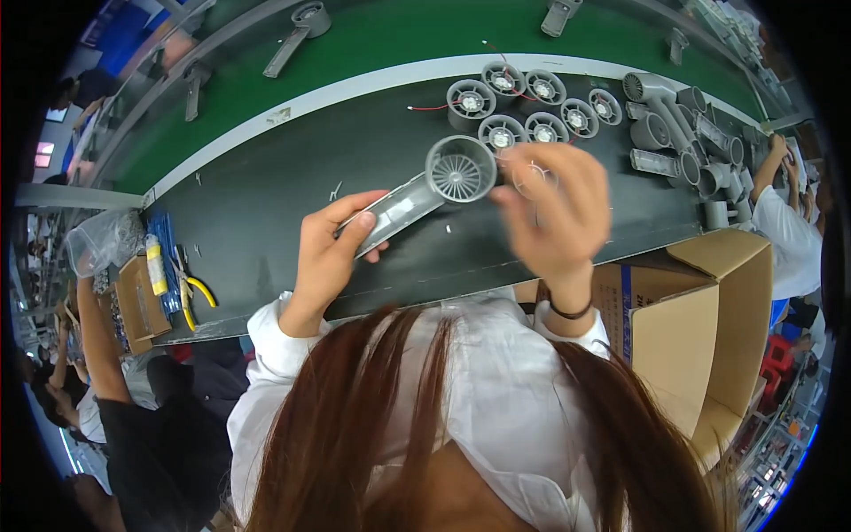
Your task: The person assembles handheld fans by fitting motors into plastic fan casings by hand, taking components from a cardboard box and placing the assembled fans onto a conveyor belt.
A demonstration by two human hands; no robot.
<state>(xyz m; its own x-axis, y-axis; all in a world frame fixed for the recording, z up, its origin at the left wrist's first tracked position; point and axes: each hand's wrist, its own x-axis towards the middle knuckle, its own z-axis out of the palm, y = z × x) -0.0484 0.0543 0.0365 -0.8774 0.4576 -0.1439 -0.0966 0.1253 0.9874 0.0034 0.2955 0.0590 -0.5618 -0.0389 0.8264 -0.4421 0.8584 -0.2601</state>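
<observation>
My left hand (332,253) is closed around the handle of a grey plastic fan housing (399,216). The handle is a long open trough, tilted up to the right. It ends in a round ring with a spoked grille inside. Close to the right side of that ring is my right hand (558,208), smeared by motion, its fingers bent. Part of a round fan shape shows between those fingers; whether it is held or lies on the table behind, I cannot tell. Just beyond, several round grey fan units (502,133) stand grouped, some with red wires.
Grey housings (683,133) are piled at the right. Yellow-handled pliers (197,297), a yellow-and-white tube (156,266) and blue strips lie at the left. A green belt (390,37) carries more housings. A cardboard box (678,332) stands near right. Co-workers are at both sides.
</observation>
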